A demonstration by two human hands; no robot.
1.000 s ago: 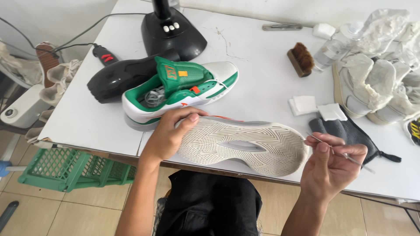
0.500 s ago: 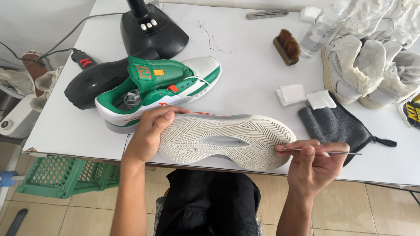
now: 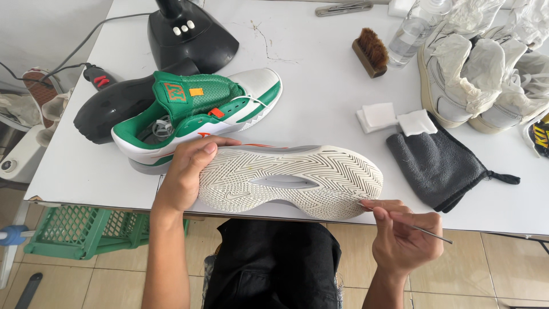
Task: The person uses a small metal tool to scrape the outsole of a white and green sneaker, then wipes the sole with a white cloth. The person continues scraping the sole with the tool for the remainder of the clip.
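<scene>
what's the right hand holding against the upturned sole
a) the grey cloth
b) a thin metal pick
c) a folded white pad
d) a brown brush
b: the right hand pinches a thin metal pick with its tip at the toe edge of the upturned sole; the brown brush lies untouched farther back on the table.

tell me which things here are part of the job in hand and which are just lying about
In hand:
- left hand gripping the upturned shoe at its heel
- right hand pinching a thin metal pick at the sole's toe edge

Lying about:
- green and white shoe
- brush
- grey cloth
- white pads
- paper-stuffed white shoes
</scene>
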